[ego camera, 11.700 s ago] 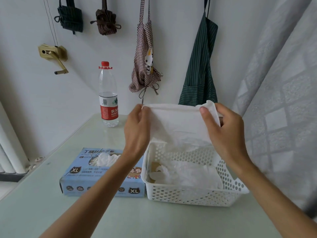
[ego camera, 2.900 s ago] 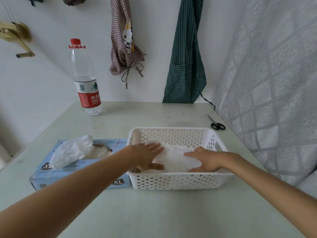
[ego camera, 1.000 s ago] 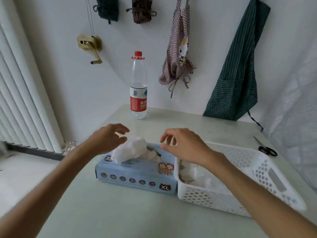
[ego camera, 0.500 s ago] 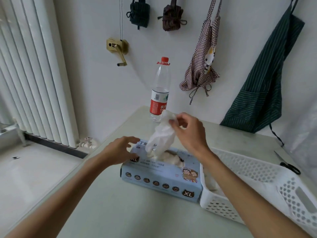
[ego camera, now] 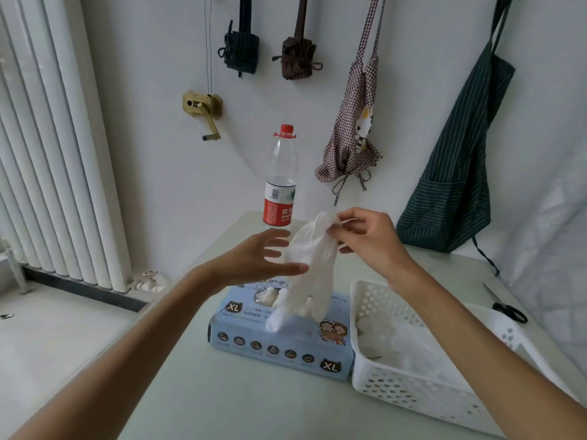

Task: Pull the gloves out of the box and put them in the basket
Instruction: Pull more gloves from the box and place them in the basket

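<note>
Now that the thin white disposable glove [ego camera: 309,271] has come up clear of the pale blue cardboard glove box [ego camera: 279,336], where half a second ago its lower end was still in the slot, it hangs above the box from the right hand [ego camera: 368,241], pinched at its top. The left hand [ego camera: 260,260] has lifted off the box and spreads straight fingers beside the glove. The white perforated plastic basket [ego camera: 409,387] stands just right, so I judge only the carry across remains.

Glove [ego camera: 309,274]: translucent white. Box [ego camera: 279,341]: pale blue, black XL marks. Basket [ego camera: 409,385]: white, perforated. Bottle [ego camera: 281,185]: clear, red cap and label. Aprons: brown check [ego camera: 352,147]; dark green pinstripe [ego camera: 457,173].
</note>
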{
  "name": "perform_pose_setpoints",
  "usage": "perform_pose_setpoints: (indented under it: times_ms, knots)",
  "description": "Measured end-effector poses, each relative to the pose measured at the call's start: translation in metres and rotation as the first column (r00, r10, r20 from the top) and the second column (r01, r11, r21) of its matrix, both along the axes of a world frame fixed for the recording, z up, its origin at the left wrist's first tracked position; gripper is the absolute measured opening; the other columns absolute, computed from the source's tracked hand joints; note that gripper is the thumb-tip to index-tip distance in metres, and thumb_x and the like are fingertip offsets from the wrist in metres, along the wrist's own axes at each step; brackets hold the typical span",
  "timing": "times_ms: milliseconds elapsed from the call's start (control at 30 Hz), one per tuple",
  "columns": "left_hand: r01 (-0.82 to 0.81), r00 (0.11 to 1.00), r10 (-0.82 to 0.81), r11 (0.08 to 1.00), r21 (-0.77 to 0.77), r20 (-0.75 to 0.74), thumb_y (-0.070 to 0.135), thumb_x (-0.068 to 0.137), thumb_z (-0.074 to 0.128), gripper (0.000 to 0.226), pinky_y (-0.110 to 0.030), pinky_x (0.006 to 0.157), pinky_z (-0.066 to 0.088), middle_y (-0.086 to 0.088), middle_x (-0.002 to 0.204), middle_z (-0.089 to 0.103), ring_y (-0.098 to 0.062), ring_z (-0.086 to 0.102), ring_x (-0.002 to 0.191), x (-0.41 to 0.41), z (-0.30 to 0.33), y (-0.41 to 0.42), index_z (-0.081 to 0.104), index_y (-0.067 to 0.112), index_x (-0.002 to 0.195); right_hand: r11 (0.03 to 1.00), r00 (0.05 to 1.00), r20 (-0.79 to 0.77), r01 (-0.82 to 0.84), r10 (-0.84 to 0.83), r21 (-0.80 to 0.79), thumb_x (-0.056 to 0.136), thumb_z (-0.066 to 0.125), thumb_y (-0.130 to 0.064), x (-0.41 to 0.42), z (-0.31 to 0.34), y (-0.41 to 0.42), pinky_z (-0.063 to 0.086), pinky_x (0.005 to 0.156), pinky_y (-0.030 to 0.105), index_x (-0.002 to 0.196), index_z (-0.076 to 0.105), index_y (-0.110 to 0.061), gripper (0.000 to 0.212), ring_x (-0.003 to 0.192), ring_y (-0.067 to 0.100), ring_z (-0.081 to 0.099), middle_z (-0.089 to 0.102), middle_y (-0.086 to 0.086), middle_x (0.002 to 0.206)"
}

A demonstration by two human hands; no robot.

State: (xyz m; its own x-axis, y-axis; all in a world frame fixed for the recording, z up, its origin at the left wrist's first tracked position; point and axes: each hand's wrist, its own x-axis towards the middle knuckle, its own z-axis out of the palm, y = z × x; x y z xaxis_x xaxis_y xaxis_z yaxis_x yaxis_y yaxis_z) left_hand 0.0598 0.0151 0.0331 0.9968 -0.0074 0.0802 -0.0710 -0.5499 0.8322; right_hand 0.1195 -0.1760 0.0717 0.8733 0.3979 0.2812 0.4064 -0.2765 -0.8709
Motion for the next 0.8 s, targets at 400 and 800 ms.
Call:
perform_pose_setpoints:
  times_ms: [400, 800]
  knots:
    - [0.054, 0.968, -0.072, 0.995, 0.080, 0.240, 0.022, 0.093, 0.055, 0.025, 0.003, 0.064, 0.040, 0.009, 0.100, 0.063, 0.016, 0.054, 0.077, 0.018, 0.028, -0.052, 0.069, 0.007, 0.108, 0.986, 0.980, -0.111, -0.167, 0.166, -0.001, 0.076, 0.074, -0.007, -0.004, 0.010, -0.080, 0.047, 0.090, 0.030, 0.116, 0.054, -0.026, 0.049, 0.087, 0.018, 0.063, 0.065, 0.009, 0.091]
    - [0.257, 0.949, -0.276, 0.958, 0.130, 0.154, 0.022, 0.092, 0.058, 0.028, -0.006, 0.074, 0.049, -0.001, 0.107, 0.068, -0.007, 0.063, 0.092, 0.044, 0.048, -0.120, 0.067, 0.005, 0.112, 0.961, 0.973, -0.087, 0.223, -0.212, 0.161, 0.088, 0.064, -0.024, 0.011, 0.029, -0.163, 0.050, 0.086, 0.031, 0.090, 0.072, -0.016, 0.011, 0.083, 0.018, 0.064, 0.072, 0.004, 0.086]
